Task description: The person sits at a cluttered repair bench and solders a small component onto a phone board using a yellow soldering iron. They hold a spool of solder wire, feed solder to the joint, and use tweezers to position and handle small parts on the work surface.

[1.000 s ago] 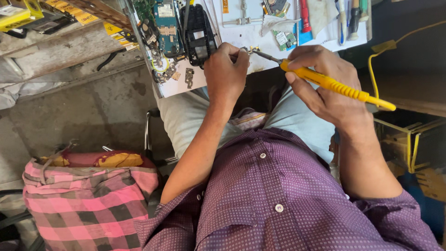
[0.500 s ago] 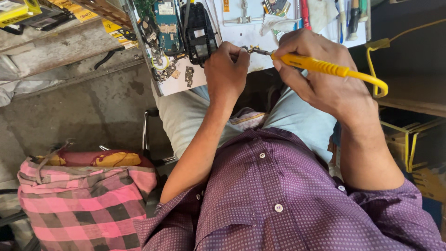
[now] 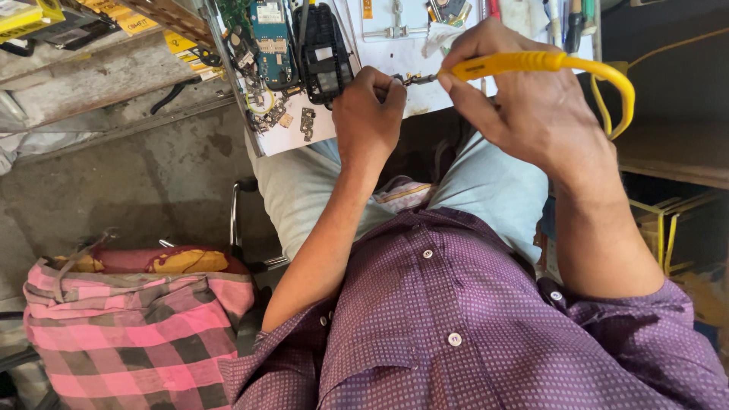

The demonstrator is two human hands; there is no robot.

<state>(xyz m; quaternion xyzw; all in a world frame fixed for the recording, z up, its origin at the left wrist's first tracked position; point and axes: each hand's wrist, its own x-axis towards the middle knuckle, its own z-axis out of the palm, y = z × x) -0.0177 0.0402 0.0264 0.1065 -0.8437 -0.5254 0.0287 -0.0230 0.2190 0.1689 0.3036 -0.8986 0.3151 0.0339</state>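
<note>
My right hand (image 3: 524,106) grips a yellow soldering iron (image 3: 516,64) whose metal tip points left, with its yellow cord looping off to the right. My left hand (image 3: 368,114) is closed around a small metal part (image 3: 410,78) that the tip touches, just above the edge of a white work board (image 3: 425,53). On the board to the left lie a blue-green circuit board (image 3: 269,30) and a black phone frame (image 3: 325,53). My lap in light trousers and a purple dotted shirt fill the lower view.
Small loose parts (image 3: 292,118) lie on the board's near left corner, and tools (image 3: 566,23) stand at its far right. A pink checked bag (image 3: 129,326) sits on the concrete floor at lower left. Yellow boxes (image 3: 30,15) lie on a shelf at top left.
My right hand has lifted and turned the soldering iron more level. The view has shifted closer to my hands. My left hand stays at the small part.
</note>
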